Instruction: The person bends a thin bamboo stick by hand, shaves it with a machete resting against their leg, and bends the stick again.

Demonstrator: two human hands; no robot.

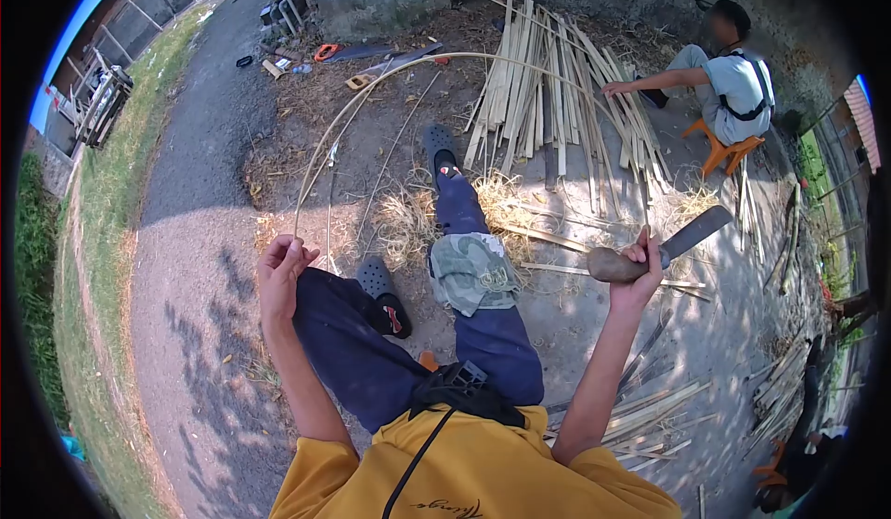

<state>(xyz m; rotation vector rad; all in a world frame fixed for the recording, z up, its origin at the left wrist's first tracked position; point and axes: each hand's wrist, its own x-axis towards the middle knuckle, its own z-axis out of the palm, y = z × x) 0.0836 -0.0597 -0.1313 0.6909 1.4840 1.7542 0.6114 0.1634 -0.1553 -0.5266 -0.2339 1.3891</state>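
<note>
A long thin strip (483, 56) arches over the ground between my two hands. My left hand (286, 267) pinches its left end between thumb and fingers. My right hand (639, 273) is wrapped round the wooden handle of a knife (696, 234), whose wide dark blade points up and to the right. The strip's right end comes down to the fingertips of my right hand. A camouflage cloth (473, 273) lies over my right leg. Pale curled shavings (408, 217) are heaped around my feet.
A large pile of split strips (543, 83) lies ahead. Beside it a person (738, 92) sits on an orange stool (722, 153), one hand at the strips. Saws (362, 52) lie at the wall's foot. More strips (650, 417) are at the lower right, near another partly visible person.
</note>
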